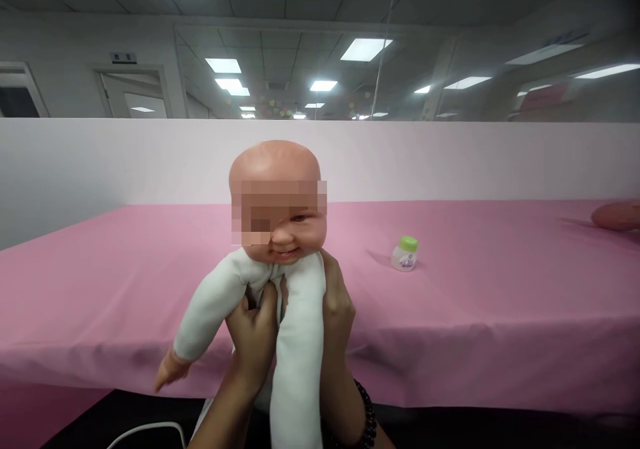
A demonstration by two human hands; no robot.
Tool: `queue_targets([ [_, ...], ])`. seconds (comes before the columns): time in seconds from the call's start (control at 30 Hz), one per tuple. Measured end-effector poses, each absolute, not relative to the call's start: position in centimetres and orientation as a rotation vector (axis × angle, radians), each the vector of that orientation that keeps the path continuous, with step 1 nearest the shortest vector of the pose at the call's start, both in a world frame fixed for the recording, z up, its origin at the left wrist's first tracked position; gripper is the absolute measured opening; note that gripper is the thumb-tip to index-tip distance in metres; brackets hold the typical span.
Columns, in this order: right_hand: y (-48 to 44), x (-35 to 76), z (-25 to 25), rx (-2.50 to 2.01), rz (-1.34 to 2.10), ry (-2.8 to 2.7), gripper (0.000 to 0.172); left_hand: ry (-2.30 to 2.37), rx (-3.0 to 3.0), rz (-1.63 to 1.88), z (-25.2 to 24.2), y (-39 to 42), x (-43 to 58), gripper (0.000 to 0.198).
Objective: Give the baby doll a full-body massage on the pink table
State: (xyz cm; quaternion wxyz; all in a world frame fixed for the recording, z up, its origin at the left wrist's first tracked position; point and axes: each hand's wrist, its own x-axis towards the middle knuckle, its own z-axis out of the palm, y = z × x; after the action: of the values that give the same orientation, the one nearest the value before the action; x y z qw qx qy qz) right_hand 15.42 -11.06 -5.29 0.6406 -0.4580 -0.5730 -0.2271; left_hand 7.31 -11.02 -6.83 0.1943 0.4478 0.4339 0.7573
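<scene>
A baby doll (305, 342) in a white long-sleeved outfit is held upright in front of me, its bald head above the pink-covered table. My left hand (255, 329) grips the doll's chest under the arm on the left, thumb on the front. On the other side my right hand (337, 302) is wrapped round the doll's upper body, its fingers partly hidden behind the white sleeve. One doll arm hangs out to the left, and the other hangs down between my forearms. A dark beaded bracelet circles my right wrist.
A small jar (404, 257) with a green lid stands on the pink tablecloth (480, 282), right of the doll. At the far right edge lies a skin-coloured object (615, 216), partly cut off. A white cable (150, 426) curves at the lower left.
</scene>
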Motion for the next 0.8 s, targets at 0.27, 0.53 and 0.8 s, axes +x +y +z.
queue_targets([
  [0.27,-13.6,13.8,-3.3,-1.078,-0.541,-1.202,0.040,1.142,1.334,2.096,-6.5,-11.2,7.0,0.011],
  [0.53,-11.7,15.8,-4.9,-1.057,-0.580,-1.289,0.038,1.167,1.341,1.985,-7.4,-10.6,7.2,0.013],
  [0.8,-12.2,15.4,-4.9,-1.013,-0.555,-1.252,0.032,1.195,1.340,2.007,-6.0,-11.7,7.3,0.009],
])
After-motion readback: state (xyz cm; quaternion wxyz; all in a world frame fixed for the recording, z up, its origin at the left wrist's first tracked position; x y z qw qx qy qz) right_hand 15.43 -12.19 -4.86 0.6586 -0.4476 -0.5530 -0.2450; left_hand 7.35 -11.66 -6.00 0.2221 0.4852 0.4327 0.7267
